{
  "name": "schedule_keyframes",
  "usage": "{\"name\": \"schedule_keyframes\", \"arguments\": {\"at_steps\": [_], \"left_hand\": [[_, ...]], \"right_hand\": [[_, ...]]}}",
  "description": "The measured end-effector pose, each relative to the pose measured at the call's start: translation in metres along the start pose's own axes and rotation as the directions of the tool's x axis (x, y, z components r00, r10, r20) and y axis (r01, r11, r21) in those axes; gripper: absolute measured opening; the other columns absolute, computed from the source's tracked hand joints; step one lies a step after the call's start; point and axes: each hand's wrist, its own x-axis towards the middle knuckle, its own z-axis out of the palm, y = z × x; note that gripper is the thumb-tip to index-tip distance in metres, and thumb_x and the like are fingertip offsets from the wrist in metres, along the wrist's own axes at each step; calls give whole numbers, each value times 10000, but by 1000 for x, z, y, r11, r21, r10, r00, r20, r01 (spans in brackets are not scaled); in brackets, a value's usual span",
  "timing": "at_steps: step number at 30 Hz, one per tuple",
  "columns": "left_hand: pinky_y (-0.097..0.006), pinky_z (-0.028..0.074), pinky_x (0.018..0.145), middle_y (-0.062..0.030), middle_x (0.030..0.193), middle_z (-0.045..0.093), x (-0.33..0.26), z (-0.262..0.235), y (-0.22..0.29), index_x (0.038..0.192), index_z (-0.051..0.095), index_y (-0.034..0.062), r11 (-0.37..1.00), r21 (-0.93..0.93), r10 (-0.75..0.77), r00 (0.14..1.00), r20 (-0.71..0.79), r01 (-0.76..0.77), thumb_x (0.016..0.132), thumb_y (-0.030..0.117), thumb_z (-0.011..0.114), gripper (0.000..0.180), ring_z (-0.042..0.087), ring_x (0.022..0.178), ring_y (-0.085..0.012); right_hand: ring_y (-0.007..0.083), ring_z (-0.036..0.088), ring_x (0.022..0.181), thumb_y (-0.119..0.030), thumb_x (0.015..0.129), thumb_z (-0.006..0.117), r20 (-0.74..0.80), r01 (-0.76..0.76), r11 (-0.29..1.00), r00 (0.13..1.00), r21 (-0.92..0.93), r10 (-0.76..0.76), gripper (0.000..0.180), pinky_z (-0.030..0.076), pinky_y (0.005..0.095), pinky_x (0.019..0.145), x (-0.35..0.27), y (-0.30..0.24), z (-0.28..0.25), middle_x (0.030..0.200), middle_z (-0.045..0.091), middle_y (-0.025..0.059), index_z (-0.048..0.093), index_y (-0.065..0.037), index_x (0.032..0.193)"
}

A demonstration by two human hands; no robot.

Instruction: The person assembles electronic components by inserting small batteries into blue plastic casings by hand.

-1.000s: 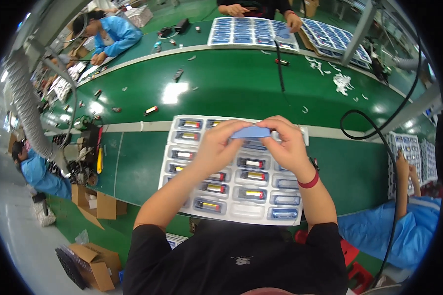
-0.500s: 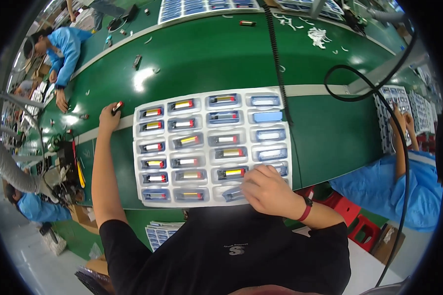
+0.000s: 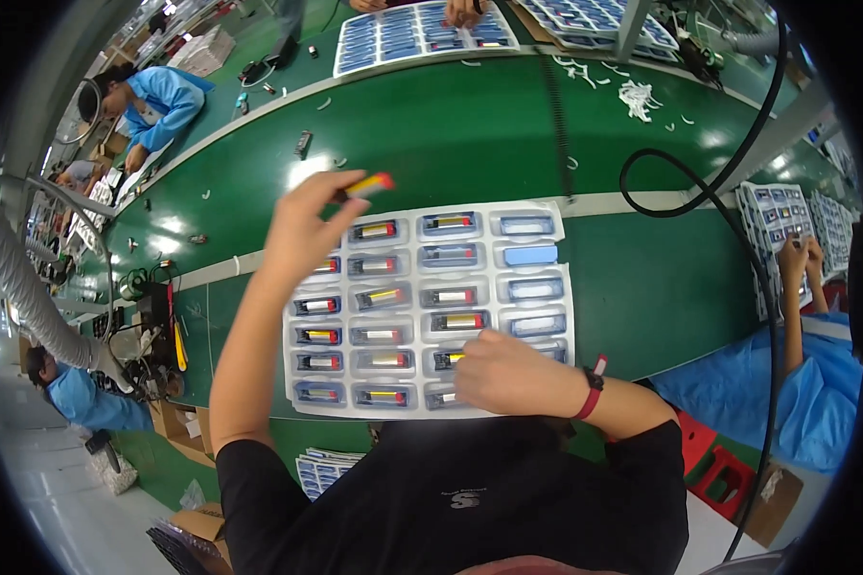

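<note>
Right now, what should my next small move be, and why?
I'd probably bring your left hand toward the tray's rightmost column: it holds a red-tipped piece near the far left corner, and the visible compartments in that column show no such piece.

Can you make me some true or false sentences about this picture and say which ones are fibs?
1. The left hand holds a small red-ended device. True.
2. The right hand is farther from the person than the left hand. False: it is nearer, at the close part of the white tray.
3. A red wristband is on the right wrist. True.
4. The person's shirt is yellow. False: it is black.
5. A light blue piece is in the tray's rightmost column. True.
6. The tray is round. False: it has four sides.
</note>
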Motion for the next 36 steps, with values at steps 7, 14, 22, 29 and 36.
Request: {"name": "schedule_keyframes", "arguments": {"at_steps": [7, 14, 22, 29, 36], "left_hand": [[-337, 585, 878, -151, 1071, 730, 13, 45, 57, 1362, 600, 25, 977, -199, 79, 996, 28, -72, 863, 68, 782, 533, 727, 945, -224], [-332, 543, 853, -121, 1231, 621, 33, 98, 68, 1354, 559, 35, 942, -335, 5, 1000, 22, 2, 883, 120, 758, 518, 622, 1044, -214], [-433, 524, 901, -138, 1124, 635, 66, 175, 49, 1074, 698, 55, 994, -74, 109, 911, 398, -87, 900, 145, 675, 197, 647, 1049, -334], [-442, 539, 862, -142, 1089, 650, 67, 183, 54, 1103, 678, 50, 983, -32, 171, 850, 499, -179, 874, 136, 688, 245, 667, 998, -336], [-405, 558, 820, -143, 1083, 661, 70, 174, 38, 1196, 637, 47, 977, -99, 213, 876, 432, -189, 885, 75, 608, 314, 691, 941, -285]], "right_hand": [[209, 687, 890, -99, 861, 783, -600, -228, 875, 653, 426, 462, 216, 546, 320, 752, 49, 71, -74, 924, 692, 78, 711, -20, 1050], [107, 674, 795, -28, 943, 694, -512, -239, 744, 594, 624, 620, 149, 550, 243, 717, 18, 143, -108, 962, 723, 52, 714, 20, 1082], [158, 652, 773, -17, 904, 630, -652, -230, 872, 589, 432, 478, 144, 525, 271, 667, 4, 156, -116, 995, 679, 98, 717, 23, 1012], [176, 679, 831, -29, 902, 667, -680, -251, 880, 561, 404, 472, 164, 550, 286, 734, 4, 150, -125, 1003, 696, 113, 711, 24, 1052], [136, 678, 814, -58, 911, 714, -591, -218, 766, 523, 604, 615, 239, 551, 274, 743, 11, 148, -115, 942, 737, 94, 698, 24, 1135]]}}
